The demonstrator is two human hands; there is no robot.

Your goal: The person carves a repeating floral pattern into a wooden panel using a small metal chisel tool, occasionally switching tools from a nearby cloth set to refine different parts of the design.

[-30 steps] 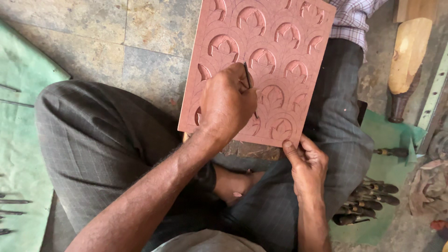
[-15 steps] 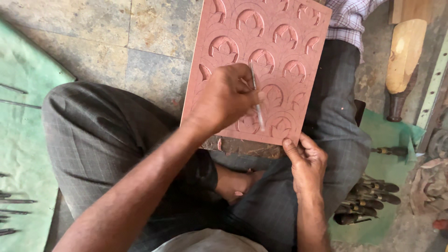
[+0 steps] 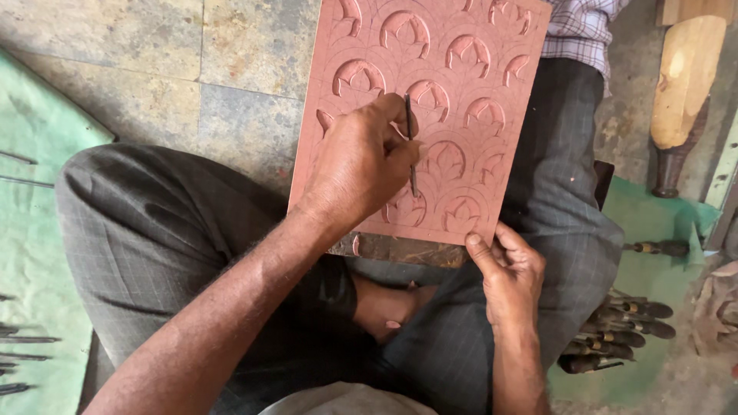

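A reddish stone slab point(image 3: 469, 84) carved with repeating arch and leaf motifs leans across my lap. My left hand point(image 3: 361, 165) grips a thin metal carving tool point(image 3: 411, 146), its tip pointing down onto a motif near the slab's lower edge. My right hand point(image 3: 507, 273) holds the slab's lower right corner, thumb on its face. I sit cross-legged in grey trousers, one bare foot point(image 3: 384, 307) showing under the slab.
Several wooden-handled chisels point(image 3: 615, 330) lie on a green cloth point(image 3: 653, 223) at right, beside a wooden mallet point(image 3: 684, 84). Thin metal tools point(image 3: 23, 338) rest on another green cloth at left. The stone tile floor point(image 3: 154, 61) lies beyond.
My left hand has turned the thin tool from under the fist to pointing down on the slab, shifting slightly left. The right hand stays on the slab's corner.
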